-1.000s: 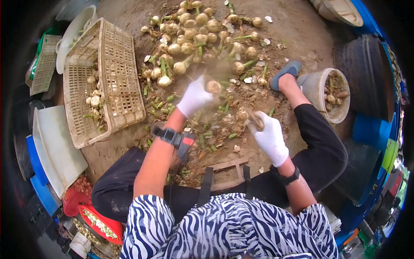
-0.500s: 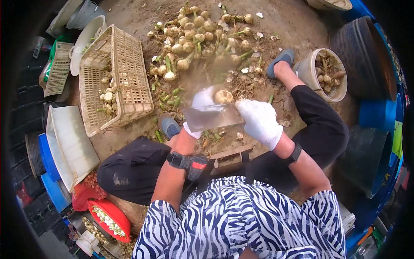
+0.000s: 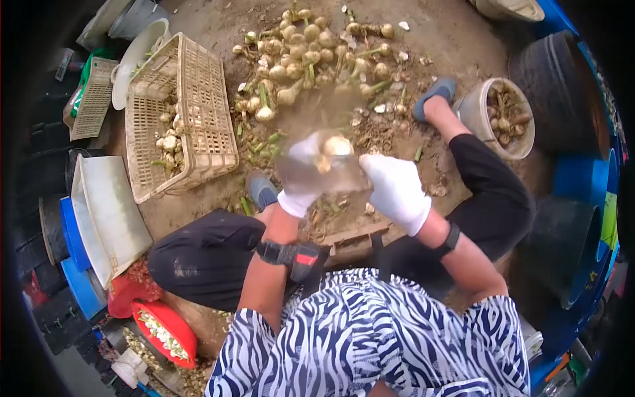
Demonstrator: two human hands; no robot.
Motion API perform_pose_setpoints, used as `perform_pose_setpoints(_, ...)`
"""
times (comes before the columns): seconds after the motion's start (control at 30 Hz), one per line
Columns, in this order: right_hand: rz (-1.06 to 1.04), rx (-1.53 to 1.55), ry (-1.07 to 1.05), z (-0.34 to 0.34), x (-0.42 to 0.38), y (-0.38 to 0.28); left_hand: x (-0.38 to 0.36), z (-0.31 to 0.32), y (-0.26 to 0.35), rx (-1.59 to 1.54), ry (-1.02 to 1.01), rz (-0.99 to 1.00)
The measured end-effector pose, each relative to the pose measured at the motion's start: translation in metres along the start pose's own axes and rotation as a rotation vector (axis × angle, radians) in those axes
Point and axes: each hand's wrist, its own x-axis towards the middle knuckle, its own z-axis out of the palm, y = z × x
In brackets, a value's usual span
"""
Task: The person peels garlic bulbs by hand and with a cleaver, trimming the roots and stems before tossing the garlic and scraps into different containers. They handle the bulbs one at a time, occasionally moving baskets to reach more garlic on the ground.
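My left hand [image 3: 299,193], in a white glove, holds a pale onion bulb [image 3: 337,145] above the ground between my knees. In front of that glove lies the wide steel blade of a cleaver [image 3: 324,173], blurred by motion, its upper edge touching the bulb. The white-gloved fingers of my right hand [image 3: 397,190] are closed around the cleaver's handle. A heap of untrimmed onions with green stalks [image 3: 311,49] lies on the dirt beyond both hands. Cut stalk pieces and skins [image 3: 370,135] litter the ground beneath them.
A tan plastic crate [image 3: 198,99] holding a few trimmed bulbs stands to the left. A grey bucket of scraps [image 3: 499,119] sits by my right foot. White trays [image 3: 109,218], a red bowl [image 3: 165,334] and blue drums [image 3: 582,178] ring the spot.
A second ago my hands were apart, the cleaver low at right. The right hand then swung the blade across to the bulb, and both hands now meet.
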Motion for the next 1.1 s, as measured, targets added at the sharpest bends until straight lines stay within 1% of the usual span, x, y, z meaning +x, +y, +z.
perform_pose_setpoints(0.03, -0.021, -0.002, -0.028, 0.012, -0.001, -0.001, -0.003, -0.005, 0.004, -0.171, 0.062, 0.05)
perform_pose_setpoints(0.07, 0.01, -0.05, -0.008, 0.02, -0.002, 0.012, -0.005, -0.013, 0.019, -0.338, 0.116, 0.11)
perform_pose_setpoints(0.1, 0.04, -0.067, -0.008, 0.026, -0.001, 0.023, -0.01, -0.025, 0.034, -0.091, 0.081, 0.046)
perform_pose_setpoints(0.17, 0.199, -0.135, 0.069, 0.034, -0.002, 0.048, -0.019, -0.038, 0.065, -0.047, 0.087, -0.013)
perform_pose_setpoints(0.2, 0.259, -0.14, 0.101, 0.037, -0.003, 0.073, -0.022, -0.036, 0.063, -0.052, 0.093, -0.005)
perform_pose_setpoints(0.23, 0.355, -0.176, 0.051, 0.03, -0.002, 0.08, -0.025, -0.036, 0.057, -0.098, 0.118, -0.044)
perform_pose_setpoints(0.3, 0.43, -0.099, 0.061, 0.014, 0.007, 0.057, -0.025, -0.042, 0.047, -0.143, 0.166, -0.085)
perform_pose_setpoints(0.37, 0.225, 0.16, 0.22, 0.014, 0.008, 0.042, -0.016, -0.047, 0.041, -0.329, 0.166, -0.141)
perform_pose_setpoints(0.4, 0.327, 0.336, 0.113, 0.024, 0.006, 0.045, -0.015, -0.041, 0.028, -0.952, 0.123, -0.219)
perform_pose_setpoints(0.43, 0.417, 0.502, 0.037, 0.02, 0.006, 0.029, -0.009, -0.032, 0.01, -1.131, 0.155, -0.203)
perform_pose_setpoints(0.5, 0.486, 0.627, -0.063, 0.008, 0.016, 0.002, -0.007, -0.035, 0.023, -1.227, 0.184, -0.27)
perform_pose_setpoints(0.53, 0.451, 0.621, -0.074, 0.012, 0.02, 0.0, -0.006, -0.029, 0.014, -1.234, 0.193, -0.258)
perform_pose_setpoints(0.57, 0.418, 0.615, -0.079, 0.019, 0.023, 0.002, -0.002, -0.018, -0.005, -1.362, 0.163, -0.237)
perform_pose_setpoints(0.6, 0.352, 0.561, -0.037, 0.037, 0.023, 0.016, 0.003, -0.01, -0.021, -1.488, 0.128, -0.216)
perform_pose_setpoints(0.63, 0.47, 0.642, -0.114, 0.046, 0.025, 0.021, 0.005, -0.011, -0.035, -1.491, 0.129, -0.21)
perform_pose_setpoints(0.67, 0.46, 0.576, -0.319, 0.058, 0.018, 0.033, 0.006, -0.02, -0.051, -1.843, 0.108, -0.122)
perform_pose_setpoints(0.7, 0.433, 0.502, -0.52, 0.065, 0.015, 0.046, 0.012, -0.051, -0.039, -2.013, 0.14, -0.033)
perform_pose_setpoints(0.73, 0.503, 0.553, -0.494, 0.069, 0.007, 0.046, 0.019, -0.082, -0.027, -2.184, 0.158, 0.064)
perform_pose_setpoints(0.77, 0.585, 0.605, -0.481, 0.072, -0.006, 0.046, 0.025, -0.108, -0.023, -2.189, 0.219, 0.087)
perform_pose_setpoints(0.8, 0.644, 0.702, -0.408, 0.06, -0.008, 0.041, 0.03, -0.133, -0.019, -2.193, 0.281, 0.11)
perform_pose_setpoints(0.83, 0.768, 0.814, -0.284, 0.053, -0.006, 0.036, 0.04, -0.139, -0.065, -2.165, 0.309, 0.06)
perform_pose_setpoints(0.87, 0.756, 0.819, -0.231, 0.039, 0.002, 0.029, 0.054, -0.147, -0.108, -2.13, 0.32, 0.021)
perform_pose_setpoints(0.9, 0.738, 0.821, -0.17, 0.025, 0.01, 0.024, 0.074, -0.135, -0.107, -1.729, 0.563, -0.069)
perform_pose_setpoints(0.93, 0.722, 0.811, -0.135, 0.022, 0.011, 0.025, 0.094, -0.123, -0.104, -1.302, 0.749, -0.251)
perform_pose_setpoints(0.97, 0.706, 0.8, -0.102, 0.019, 0.012, 0.026, 0.107, -0.102, -0.145, -0.86, 0.485, -0.225)
perform_pose_setpoints(1.0, 0.744, 0.737, -0.126, 0.014, 0.015, 0.024, 0.122, -0.081, -0.149, 0.072, 0.407, -0.247)
perform_pose_setpoints(1.07, 0.836, 0.73, -0.163, 0.013, 0.016, 0.023, 0.149, -0.046, -0.172, 0.619, 0.268, -0.14)
perform_pose_setpoints(1.1, 0.872, 0.713, -0.187, 0.013, 0.018, 0.023, 0.165, -0.037, -0.186, 0.607, 0.267, -0.138)
